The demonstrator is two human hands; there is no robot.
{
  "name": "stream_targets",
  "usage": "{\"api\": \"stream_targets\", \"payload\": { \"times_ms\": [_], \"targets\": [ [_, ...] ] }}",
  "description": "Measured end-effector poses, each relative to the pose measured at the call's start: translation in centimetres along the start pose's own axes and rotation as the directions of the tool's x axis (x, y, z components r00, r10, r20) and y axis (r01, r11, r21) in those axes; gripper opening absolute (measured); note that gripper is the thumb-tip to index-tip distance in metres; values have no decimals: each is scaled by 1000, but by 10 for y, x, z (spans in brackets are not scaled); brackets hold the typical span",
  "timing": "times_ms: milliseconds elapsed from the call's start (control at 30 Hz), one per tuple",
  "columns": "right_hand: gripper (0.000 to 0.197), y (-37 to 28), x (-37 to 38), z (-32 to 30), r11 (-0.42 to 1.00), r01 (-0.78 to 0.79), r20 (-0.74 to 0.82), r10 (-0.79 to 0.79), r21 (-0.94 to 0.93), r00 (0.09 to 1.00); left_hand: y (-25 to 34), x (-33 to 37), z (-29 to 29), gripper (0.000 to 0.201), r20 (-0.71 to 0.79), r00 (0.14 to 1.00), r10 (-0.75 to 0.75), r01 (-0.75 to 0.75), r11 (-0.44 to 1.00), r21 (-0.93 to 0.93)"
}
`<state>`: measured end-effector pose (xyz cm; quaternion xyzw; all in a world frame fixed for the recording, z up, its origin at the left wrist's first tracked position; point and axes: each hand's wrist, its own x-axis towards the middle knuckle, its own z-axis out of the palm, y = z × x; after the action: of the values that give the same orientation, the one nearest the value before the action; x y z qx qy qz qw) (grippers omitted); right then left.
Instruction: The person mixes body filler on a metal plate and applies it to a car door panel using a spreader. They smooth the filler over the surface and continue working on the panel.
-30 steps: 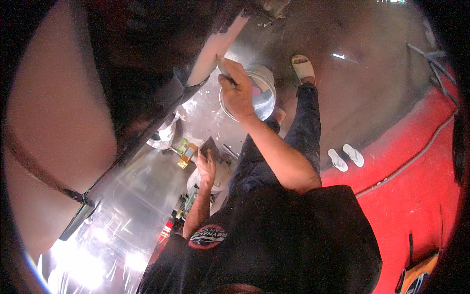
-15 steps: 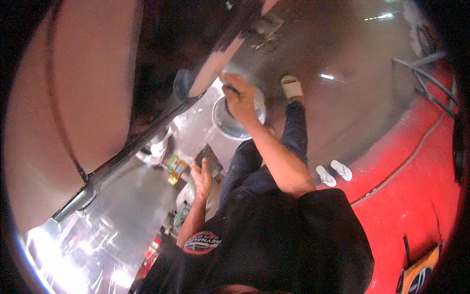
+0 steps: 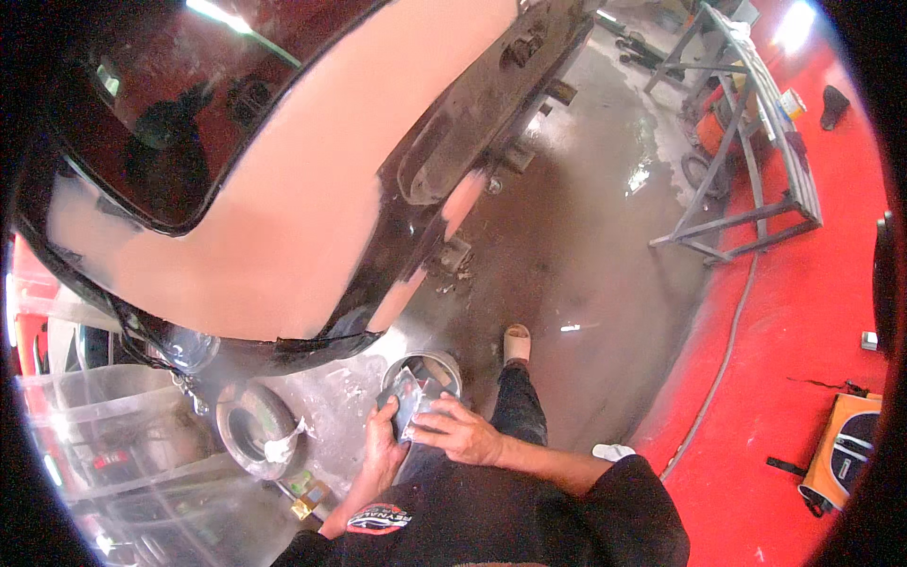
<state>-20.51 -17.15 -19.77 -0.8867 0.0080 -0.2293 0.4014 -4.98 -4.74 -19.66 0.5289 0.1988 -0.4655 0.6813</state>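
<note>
Gripping a grey sheet [image 3: 407, 406] with left hand [image 3: 382, 444] and right hand [image 3: 465, 435] — beside a bucket [image 3: 456, 372], near a pink-patched car [image 3: 302, 217].

The right hand [image 3: 463, 433] drops away from the car body [image 3: 312, 231] and now meets the left hand [image 3: 382, 442] beside the bucket [image 3: 452, 364], its fingers at the flat grey piece [image 3: 407, 404] there. The view tips upward, so far more of the car body, metal stand [image 3: 801, 184] and tire [image 3: 230, 420] shows, while a black sleeve [image 3: 644, 506] hides most of the white sandals [image 3: 612, 452]
</note>
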Motion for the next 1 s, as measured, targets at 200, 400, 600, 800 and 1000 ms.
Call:
{"api": "stream_targets", "payload": {
  "times_ms": [200, 400, 600, 800, 1000],
  "targets": [
    [56, 51, 13, -96, 990, 58, -23, -62, -131, 998, -1, -6, 84, 37, 89, 995, 55, -44, 992, -119],
    [53, 127, 1, -211, 948, -235, 134, 267, -217, 954, 30, -23, 209, 29, 91, 986, 139, -118, 973, -200],
    [21, 115, 41, -299, 111, -61, -55, 810, 992, 584, 15, 26, 306, 27, 99, 885, 455, -446, 889, -101],
    [28, 139, -2, -310, 528, -661, -156, 830, 533, 536, 9, 65, 405, 26, 306, 910, 281, -232, 955, -187],
    [27, 140, 13, -367, 676, -680, -571, 689, 284, 446, 4, 79, 466, 34, 533, 710, 461, -662, 695, 280]
  ]
}}
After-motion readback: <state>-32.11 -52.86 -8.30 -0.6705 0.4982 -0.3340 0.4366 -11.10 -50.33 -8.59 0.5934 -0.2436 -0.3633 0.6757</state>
